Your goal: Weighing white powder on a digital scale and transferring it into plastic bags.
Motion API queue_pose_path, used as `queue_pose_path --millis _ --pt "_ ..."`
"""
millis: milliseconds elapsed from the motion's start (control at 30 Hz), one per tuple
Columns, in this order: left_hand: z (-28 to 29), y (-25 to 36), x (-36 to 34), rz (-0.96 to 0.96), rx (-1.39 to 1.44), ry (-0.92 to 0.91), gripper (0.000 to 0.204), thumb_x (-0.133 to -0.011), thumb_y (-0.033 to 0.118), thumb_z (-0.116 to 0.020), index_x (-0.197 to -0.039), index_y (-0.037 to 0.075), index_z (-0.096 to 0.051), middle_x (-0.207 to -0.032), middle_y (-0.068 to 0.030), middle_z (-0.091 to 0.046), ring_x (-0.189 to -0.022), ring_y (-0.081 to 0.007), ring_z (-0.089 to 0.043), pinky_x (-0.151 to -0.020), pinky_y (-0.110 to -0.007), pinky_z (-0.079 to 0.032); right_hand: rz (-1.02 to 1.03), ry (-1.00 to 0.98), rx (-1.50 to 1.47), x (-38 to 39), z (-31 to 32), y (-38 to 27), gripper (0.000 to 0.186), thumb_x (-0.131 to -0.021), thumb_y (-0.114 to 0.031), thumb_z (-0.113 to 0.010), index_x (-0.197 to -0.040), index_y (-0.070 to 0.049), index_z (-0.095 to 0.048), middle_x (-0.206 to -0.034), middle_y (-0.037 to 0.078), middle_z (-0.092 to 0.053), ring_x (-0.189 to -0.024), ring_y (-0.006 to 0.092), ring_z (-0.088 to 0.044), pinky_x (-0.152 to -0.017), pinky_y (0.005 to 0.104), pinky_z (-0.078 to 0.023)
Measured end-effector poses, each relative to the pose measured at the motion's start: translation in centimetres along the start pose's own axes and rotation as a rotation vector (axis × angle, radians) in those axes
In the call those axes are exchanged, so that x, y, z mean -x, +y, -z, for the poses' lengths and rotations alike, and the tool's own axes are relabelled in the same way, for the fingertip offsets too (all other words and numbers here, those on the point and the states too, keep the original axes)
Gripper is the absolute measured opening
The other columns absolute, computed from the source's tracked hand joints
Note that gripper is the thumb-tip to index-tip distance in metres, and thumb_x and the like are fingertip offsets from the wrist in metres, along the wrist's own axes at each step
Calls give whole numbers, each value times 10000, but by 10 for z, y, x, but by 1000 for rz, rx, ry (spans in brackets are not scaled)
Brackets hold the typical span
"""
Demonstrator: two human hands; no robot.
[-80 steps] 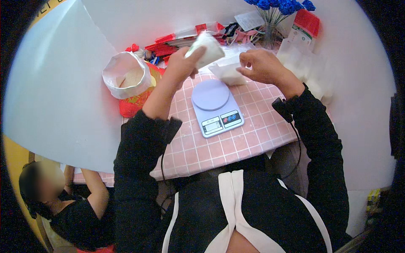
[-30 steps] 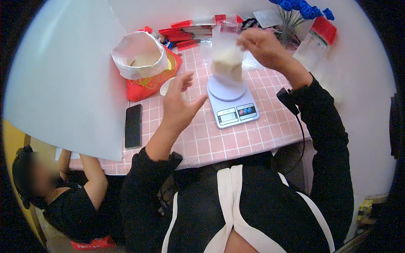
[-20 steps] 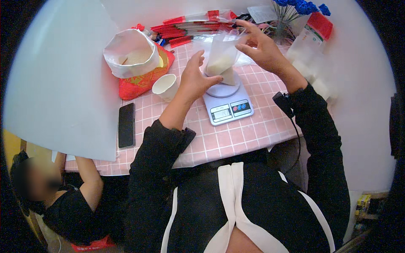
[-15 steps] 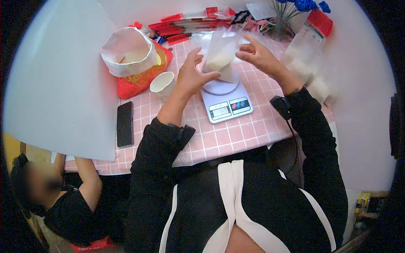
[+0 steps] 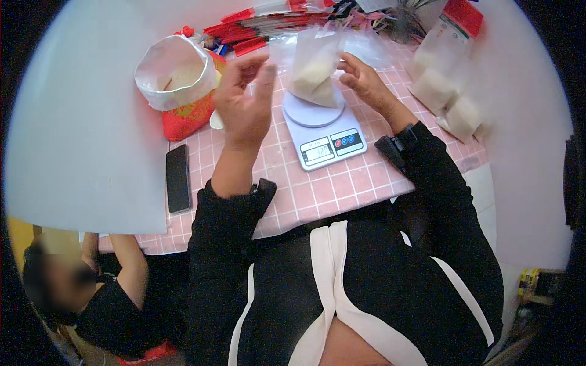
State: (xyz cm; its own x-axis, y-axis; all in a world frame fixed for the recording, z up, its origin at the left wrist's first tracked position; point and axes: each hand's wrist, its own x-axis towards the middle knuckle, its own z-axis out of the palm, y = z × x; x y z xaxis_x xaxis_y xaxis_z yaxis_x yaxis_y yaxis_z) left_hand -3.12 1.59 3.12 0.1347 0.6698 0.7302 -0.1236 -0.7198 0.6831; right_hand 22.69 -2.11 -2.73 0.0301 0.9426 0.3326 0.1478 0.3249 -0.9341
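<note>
A clear plastic bag (image 5: 315, 76), its lower part filled with pale grain, stands leaning on the round plate of a white kitchen scale (image 5: 315, 148). The scale's display is lit. To the left of the bag, my left hand (image 5: 246, 104) hovers with fingers apart, holding nothing and slightly blurred. My right hand (image 5: 366, 84) is at the bag's right side, fingers spread and bent; whether the fingertips touch the plastic I cannot tell. Behind my left wrist a white cup (image 5: 216, 120) is mostly hidden. An open red-and-white sack (image 5: 188, 119) of grain stands further left.
A black phone (image 5: 178, 178) lies at the table's left. Filled bags of grain (image 5: 461, 116) lie at the right, near a clear bag with a red top (image 5: 462, 24). Flat red-and-clear packaging (image 5: 262, 27) is stacked at the back. Another person (image 5: 116, 299) sits at lower left.
My left hand has moved left, away from the bag, and now covers most of the cup. My right hand stays beside the bag. The scale's reading has changed.
</note>
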Motion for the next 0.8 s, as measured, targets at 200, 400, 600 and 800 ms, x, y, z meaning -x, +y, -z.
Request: queue_pose_path --millis 200,400,600,800 --pt "6 135 3 -756 289 253 237 -920 239 -568 -705 142 -546 -572 7 -509 -505 -147 -526 -439 -285 -407 6 130 112 8 33 7 717 -887 -643 -529 -1247 -27 -600 -1389 90 -507 -1257 222 -471 -1069 357 -341" --pt "24 207 30 -1084 590 384 283 -892 337 -604 -722 113 -574 -653 44 -570 -560 -87 -520 -590 -223 -433 24 143 40 0 17 14 577 -921 -443 -632 -1308 -27 -531 -1064 146 -681 -1008 184 -642 -900 308 -486" --pt "18 207 39 -1217 293 402 233 -926 168 -580 -769 25 -675 -671 -7 -633 -567 -78 -574 -560 -181 -472 -89 173 -13 6 13 11 565 -905 -417 -664 -1313 -48 -535 -1089 143 -670 -1028 171 -636 -900 302 -477" --pt "20 209 37 -1183 270 408 226 -927 181 -578 -784 35 -676 -699 0 -632 -565 -76 -563 -550 -179 -463 -102 193 17 7 19 12 574 -896 -426 -673 -1303 -44 -543 -1091 139 -665 -1022 177 -639 -904 300 -476"
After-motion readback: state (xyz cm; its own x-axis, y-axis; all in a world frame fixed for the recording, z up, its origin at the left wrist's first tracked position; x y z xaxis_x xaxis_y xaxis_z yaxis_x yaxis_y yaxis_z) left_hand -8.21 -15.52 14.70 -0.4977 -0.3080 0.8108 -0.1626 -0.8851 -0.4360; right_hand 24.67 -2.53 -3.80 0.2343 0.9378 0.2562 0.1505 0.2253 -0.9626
